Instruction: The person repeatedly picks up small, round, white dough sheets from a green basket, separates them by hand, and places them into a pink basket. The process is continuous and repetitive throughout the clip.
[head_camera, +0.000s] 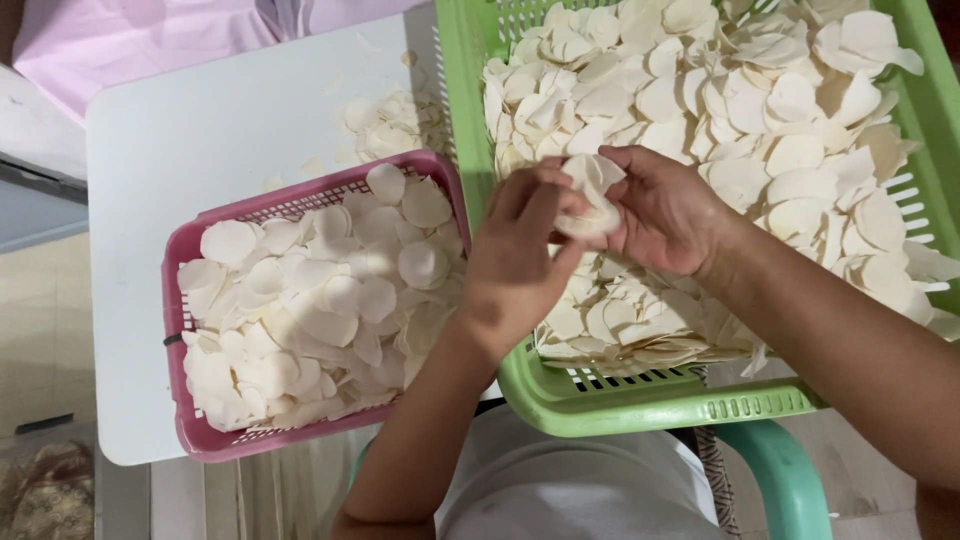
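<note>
Separating a small stack of pale round chips (590, 195) over the green basket (640, 405).
Left hand (520, 265) and right hand (665, 215) both pinch the stack, fingertips meeting at its edge. Best handled lightly: thin discs look brittle, so peel from the rim. Pink basket (190, 420), just left on the white table (170, 150), holds loose single chips.

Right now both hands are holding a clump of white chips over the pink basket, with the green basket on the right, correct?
Not quite. The head view shows both hands, left and right, holding the chips over the green basket, not the pink basket, which sits to the left on the white table.
</note>
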